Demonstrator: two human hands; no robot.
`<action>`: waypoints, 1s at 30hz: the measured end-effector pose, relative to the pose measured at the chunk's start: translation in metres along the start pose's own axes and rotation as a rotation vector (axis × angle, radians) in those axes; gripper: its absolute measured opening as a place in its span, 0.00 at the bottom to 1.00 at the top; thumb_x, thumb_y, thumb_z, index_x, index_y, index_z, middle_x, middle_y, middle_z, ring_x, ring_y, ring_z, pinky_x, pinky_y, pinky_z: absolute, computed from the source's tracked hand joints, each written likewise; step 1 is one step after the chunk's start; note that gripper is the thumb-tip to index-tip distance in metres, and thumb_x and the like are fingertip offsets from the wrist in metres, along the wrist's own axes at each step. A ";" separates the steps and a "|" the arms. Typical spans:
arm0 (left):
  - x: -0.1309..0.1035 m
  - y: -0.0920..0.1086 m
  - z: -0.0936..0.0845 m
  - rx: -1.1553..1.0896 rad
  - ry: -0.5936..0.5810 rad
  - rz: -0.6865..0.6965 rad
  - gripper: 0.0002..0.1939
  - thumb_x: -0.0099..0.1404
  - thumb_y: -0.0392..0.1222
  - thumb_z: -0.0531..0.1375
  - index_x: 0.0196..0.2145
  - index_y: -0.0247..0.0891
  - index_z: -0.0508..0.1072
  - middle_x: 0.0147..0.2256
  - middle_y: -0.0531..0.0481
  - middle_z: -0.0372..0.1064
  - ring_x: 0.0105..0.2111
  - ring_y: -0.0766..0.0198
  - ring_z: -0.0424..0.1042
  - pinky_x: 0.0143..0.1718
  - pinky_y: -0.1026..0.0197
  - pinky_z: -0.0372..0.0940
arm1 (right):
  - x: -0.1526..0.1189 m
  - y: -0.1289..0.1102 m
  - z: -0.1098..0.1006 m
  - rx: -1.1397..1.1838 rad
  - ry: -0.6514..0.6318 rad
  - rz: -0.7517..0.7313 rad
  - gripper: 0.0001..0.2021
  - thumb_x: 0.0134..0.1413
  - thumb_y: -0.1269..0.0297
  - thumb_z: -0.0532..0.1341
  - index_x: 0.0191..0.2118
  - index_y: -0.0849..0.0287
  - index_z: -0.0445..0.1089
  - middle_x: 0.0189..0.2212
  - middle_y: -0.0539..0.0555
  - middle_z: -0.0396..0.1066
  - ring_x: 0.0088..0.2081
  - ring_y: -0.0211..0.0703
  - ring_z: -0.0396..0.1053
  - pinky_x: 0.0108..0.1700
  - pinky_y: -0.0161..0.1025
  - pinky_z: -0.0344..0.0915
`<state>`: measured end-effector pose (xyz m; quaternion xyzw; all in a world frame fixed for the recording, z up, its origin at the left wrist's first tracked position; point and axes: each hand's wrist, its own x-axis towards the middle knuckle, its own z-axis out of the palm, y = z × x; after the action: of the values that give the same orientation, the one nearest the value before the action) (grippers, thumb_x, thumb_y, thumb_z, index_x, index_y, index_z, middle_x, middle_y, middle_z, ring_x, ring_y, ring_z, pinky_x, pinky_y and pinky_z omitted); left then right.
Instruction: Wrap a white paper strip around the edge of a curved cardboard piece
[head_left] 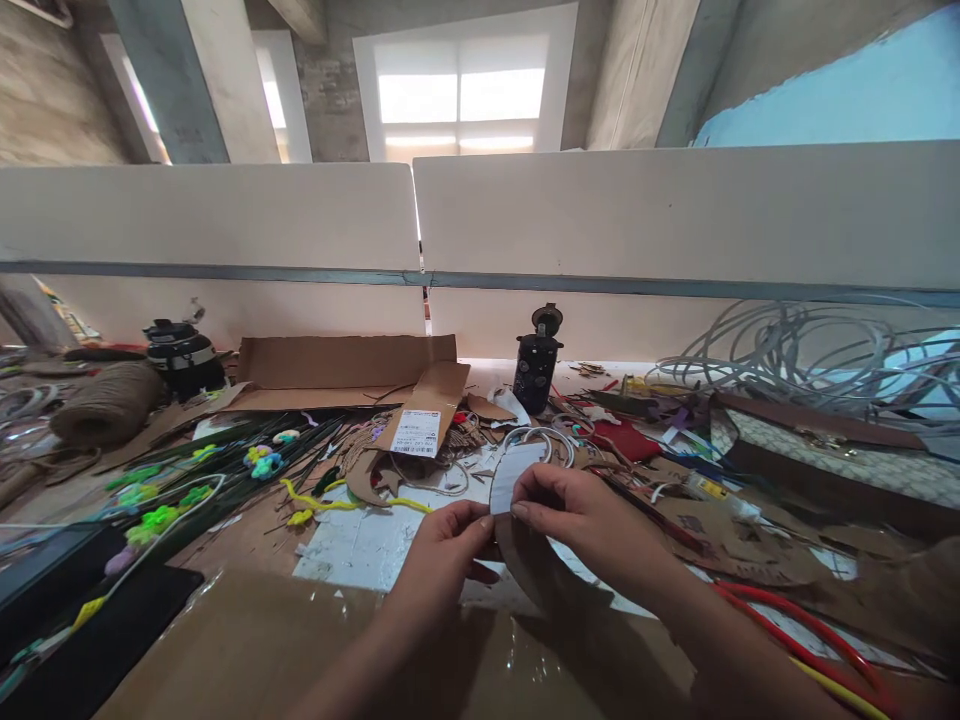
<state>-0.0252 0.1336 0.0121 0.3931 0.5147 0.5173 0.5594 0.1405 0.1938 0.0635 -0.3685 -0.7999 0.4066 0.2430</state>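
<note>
A curved cardboard piece (525, 553) with a pale upper part is held upright between both hands, near the middle of the view. My left hand (450, 545) pinches its left edge, thumb and forefinger together. On the other side my right hand (555, 502) grips the pale part between thumb and fingers. White wire loops (551, 440) stand just behind the piece. To the left lie a brown cardboard strip with a white label (418, 432) and a yellow fuzzy stem (337, 503).
A black bottle (535, 372) with its lid raised stands behind the hands. Twine (109, 402) and a dark jar (182, 358) are at left, near colourful fuzzy flowers (157, 522). Coiled clear tubing (787, 350) and a patterned bag (832, 455) lie at right. Red tubing (806, 612) is nearer.
</note>
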 end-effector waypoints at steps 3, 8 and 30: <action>-0.001 0.002 0.000 0.001 0.006 0.000 0.13 0.55 0.49 0.63 0.31 0.35 0.74 0.29 0.43 0.77 0.29 0.57 0.76 0.28 0.60 0.66 | -0.002 -0.003 -0.004 -0.019 -0.005 -0.011 0.03 0.53 0.68 0.58 0.30 0.58 0.68 0.27 0.48 0.68 0.31 0.40 0.64 0.33 0.35 0.58; 0.001 0.004 -0.002 -0.002 0.043 -0.003 0.15 0.51 0.51 0.66 0.28 0.36 0.75 0.26 0.46 0.76 0.27 0.58 0.75 0.26 0.61 0.65 | -0.003 -0.002 -0.007 -0.142 0.080 -0.047 0.04 0.53 0.68 0.58 0.29 0.57 0.68 0.28 0.49 0.69 0.32 0.41 0.64 0.34 0.36 0.57; 0.000 0.004 -0.003 -0.051 0.095 0.025 0.15 0.52 0.49 0.68 0.32 0.36 0.74 0.23 0.50 0.73 0.24 0.61 0.72 0.26 0.62 0.64 | 0.008 0.013 -0.008 0.208 -0.005 0.081 0.11 0.49 0.57 0.61 0.29 0.61 0.70 0.26 0.51 0.69 0.29 0.40 0.63 0.32 0.36 0.58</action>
<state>-0.0287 0.1341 0.0157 0.3601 0.5225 0.5554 0.5375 0.1463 0.2092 0.0577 -0.3724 -0.7382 0.4980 0.2612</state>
